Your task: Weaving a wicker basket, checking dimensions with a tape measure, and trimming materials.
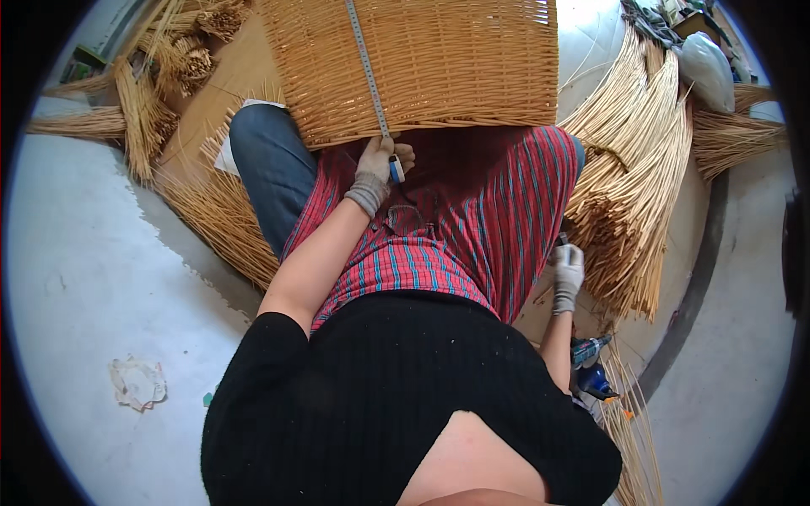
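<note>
A woven wicker panel [447, 67] stands in front of me, its near edge over my lap. The blade of a tape measure [396, 169] runs up across the weave from that edge. My left hand [381, 162], in a pale knitted glove, is closed around the blue-and-white case at the panel's lower edge. Low at my right side is my gloved right hand [569, 266], its fingers curled. A small dark thing shows at its fingertips, too little of it to name. Beside that hand lies a large bundle of wicker rods [629, 211].
More rods [215, 219] lie on a board at left, with tied bundles [152, 93] beyond. By my right forearm are a green-and-dark power tool [591, 347] and a blue object [595, 384]. A plastic bag [707, 72] sits far right. Crumpled paper [137, 384] lies on the left floor.
</note>
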Tool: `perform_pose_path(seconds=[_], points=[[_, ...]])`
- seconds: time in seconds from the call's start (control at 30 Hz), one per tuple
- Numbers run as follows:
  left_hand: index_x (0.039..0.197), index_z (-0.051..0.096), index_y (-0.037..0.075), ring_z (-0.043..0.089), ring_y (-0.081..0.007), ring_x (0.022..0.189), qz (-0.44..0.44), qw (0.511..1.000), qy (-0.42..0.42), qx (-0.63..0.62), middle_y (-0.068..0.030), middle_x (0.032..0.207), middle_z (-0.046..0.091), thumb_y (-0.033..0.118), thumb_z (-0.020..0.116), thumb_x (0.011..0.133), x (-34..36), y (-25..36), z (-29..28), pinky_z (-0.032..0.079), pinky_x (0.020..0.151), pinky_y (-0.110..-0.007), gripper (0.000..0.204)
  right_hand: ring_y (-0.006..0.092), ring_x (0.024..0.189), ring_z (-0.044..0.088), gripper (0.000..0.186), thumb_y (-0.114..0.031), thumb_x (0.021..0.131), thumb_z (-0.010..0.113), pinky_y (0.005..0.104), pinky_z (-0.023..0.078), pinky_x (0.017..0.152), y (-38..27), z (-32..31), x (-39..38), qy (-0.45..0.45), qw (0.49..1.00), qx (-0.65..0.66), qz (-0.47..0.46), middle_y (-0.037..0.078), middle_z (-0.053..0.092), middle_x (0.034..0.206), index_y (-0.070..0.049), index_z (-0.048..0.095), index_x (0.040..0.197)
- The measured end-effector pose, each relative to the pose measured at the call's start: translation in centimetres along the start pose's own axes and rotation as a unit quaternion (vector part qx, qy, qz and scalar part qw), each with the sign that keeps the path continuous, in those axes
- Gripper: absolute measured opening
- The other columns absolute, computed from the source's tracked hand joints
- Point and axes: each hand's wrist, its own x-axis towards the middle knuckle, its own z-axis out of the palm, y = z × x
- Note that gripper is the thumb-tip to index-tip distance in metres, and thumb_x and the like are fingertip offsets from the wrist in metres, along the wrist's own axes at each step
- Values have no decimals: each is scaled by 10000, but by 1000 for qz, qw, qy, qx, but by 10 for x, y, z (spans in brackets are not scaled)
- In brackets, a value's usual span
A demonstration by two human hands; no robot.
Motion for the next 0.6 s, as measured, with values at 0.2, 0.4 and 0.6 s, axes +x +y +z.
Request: perform_pose_path(seconds=[0.2,0.4,0.6], points=[[1248,509,53,705,-243,764,-14,999,-21,-22,-142,919,710,258,433,1074,4,-4,-4,607,666,-373,279,48,476,314,234,-363,1044,526,230,302,440,-95,-90,41,-193,685,701,45,-75,336,607,-141,597,1067],[1215,529,29,693,-235,769,1,1000,-22,-7,-128,915,703,261,467,1066,12,-18,-9,594,669,-354,282,126,726,594,421,-357,1060,482,287,492,650,-147,-36,31,-147,978,148,-24,26,650,894,-51,582,1331],[1074,595,2,650,-205,668,104,993,51,10,-112,811,685,233,453,1066,6,-3,-19,566,625,-352,271,343,1425,362,894,-497,936,632,407,283,1172,-177,-9,-10,-91,987,112,-69,227,342,1546,-17,215,1564]])
